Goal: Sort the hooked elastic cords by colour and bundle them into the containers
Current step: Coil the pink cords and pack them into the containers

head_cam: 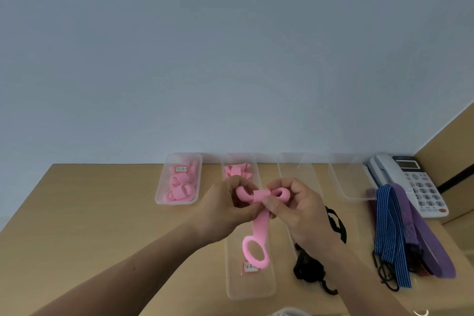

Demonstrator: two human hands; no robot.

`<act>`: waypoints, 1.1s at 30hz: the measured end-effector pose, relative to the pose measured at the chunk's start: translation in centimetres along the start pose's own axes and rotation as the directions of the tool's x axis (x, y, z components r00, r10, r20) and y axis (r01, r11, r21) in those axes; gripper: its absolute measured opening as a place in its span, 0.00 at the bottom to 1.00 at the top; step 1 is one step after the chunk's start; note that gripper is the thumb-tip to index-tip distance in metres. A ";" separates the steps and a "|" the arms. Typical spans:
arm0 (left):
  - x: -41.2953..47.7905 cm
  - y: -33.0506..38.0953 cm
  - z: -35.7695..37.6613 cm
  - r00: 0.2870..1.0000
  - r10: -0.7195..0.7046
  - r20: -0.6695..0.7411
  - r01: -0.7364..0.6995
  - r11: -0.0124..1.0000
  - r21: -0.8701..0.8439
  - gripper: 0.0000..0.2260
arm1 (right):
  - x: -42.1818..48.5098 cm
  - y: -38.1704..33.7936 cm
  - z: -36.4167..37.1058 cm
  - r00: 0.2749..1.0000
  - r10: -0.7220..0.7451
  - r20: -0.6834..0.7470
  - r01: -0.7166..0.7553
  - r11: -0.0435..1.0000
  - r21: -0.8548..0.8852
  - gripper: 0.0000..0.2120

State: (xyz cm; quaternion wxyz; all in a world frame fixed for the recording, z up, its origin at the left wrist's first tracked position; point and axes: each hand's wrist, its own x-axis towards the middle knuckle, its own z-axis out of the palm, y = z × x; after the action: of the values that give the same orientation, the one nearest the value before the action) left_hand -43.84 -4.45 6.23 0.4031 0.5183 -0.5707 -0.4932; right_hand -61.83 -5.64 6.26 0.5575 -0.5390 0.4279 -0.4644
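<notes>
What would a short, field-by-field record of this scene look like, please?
Hands: left hand and right hand both pinch a pink cord, partly wound into a bundle
Loose end: pink loop hangs below the hands
Sorted: left container holds several pink cords; second container holds one pink bundle at its far end
Unsorted, right side: black cord, blue striped cord, purple cord
Background: telephone on table

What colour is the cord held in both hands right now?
Pink; the cord shows best in the head view.
</notes>
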 end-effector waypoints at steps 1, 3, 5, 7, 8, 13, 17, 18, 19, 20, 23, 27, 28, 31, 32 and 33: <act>0.0 0.2 0.0 1.000 -0.005 0.010 0.005 1.000 -0.009 0.10 | 0.0 0.0 0.0 1.000 -0.002 0.002 0.002 1.000 0.004 0.09; -0.1 0.5 0.0 0.999 -0.021 0.030 0.022 0.999 -0.040 0.10 | -0.1 -0.1 0.0 1.000 -0.012 0.006 0.012 1.000 0.005 0.10; -0.1 0.9 -0.1 0.998 -0.039 0.050 0.043 0.995 -0.092 0.10 | -0.4 -0.1 0.2 1.000 -0.016 0.011 0.016 0.999 0.036 0.11; -0.2 1.2 -0.2 0.996 -0.043 0.082 0.054 0.989 -0.135 0.11 | -0.5 0.0 0.4 0.999 -0.032 0.012 0.032 0.999 0.026 0.11; -0.3 1.3 -0.1 0.994 -0.046 0.098 0.061 0.985 -0.162 0.10 | -0.6 0.0 0.5 0.999 -0.047 0.009 0.047 0.999 0.003 0.12; -0.5 1.3 -0.1 0.996 -0.036 0.076 0.054 0.967 -0.247 0.05 | -0.7 0.3 0.7 0.996 -0.092 0.003 0.092 0.995 -0.041 0.13; -0.7 0.8 0.0 0.999 0.012 0.053 -0.001 0.979 -0.206 0.06 | -1.1 0.3 0.5 0.998 -0.064 0.006 0.064 0.998 0.001 0.11; -0.8 0.7 0.0 0.999 0.026 0.042 -0.018 0.981 -0.191 0.06 | -1.1 0.2 0.5 0.998 -0.054 0.012 0.054 0.999 0.007 0.11; -0.8 0.6 0.0 0.999 0.041 0.031 -0.035 0.983 -0.178 0.06 | -1.0 0.0 0.6 0.999 -0.042 0.021 0.042 0.999 0.019 0.10; -0.9 0.5 -0.1 0.998 0.052 0.023 -0.048 0.984 -0.172 0.06 | -1.0 -0.2 0.6 0.999 -0.027 0.028 0.027 0.999 0.023 0.11; -0.7 0.3 -0.1 0.998 0.066 0.012 -0.064 0.986 -0.151 0.07 | -0.8 -0.4 0.8 0.999 0.017 0.030 -0.016 0.999 -0.032 0.07; -0.7 0.2 -0.1 0.999 0.038 0.008 -0.037 0.995 -0.097 0.12 | -0.7 -0.3 0.6 0.999 0.035 0.021 -0.034 0.998 -0.062 0.02; -0.7 0.2 -0.1 1.000 0.026 0.014 -0.025 0.996 -0.084 0.13 | -0.8 -0.3 0.5 0.999 0.031 0.030 -0.029 0.998 -0.056 0.02; -0.7 0.4 -0.2 0.998 -0.027 0.059 0.031 0.996 -0.081 0.10 | -1.0 -0.1 0.3 0.998 -0.020 0.061 0.024 0.997 -0.071 0.07; -0.7 0.6 -0.2 0.996 -0.036 0.077 0.042 0.996 -0.076 0.09 | -1.0 0.0 0.3 0.997 -0.034 0.065 0.040 0.996 -0.084 0.08; -0.7 0.7 -0.2 0.995 -0.043 0.088 0.049 0.997 -0.064 0.09 | -1.0 0.1 0.2 0.997 -0.043 0.066 0.049 0.995 -0.089 0.08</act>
State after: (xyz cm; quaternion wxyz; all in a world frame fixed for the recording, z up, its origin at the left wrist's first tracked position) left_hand -43.67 -3.85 7.04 0.3834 0.4960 -0.5588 -0.5429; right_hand -61.82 -4.58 6.18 0.5352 -0.5879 0.4180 -0.4397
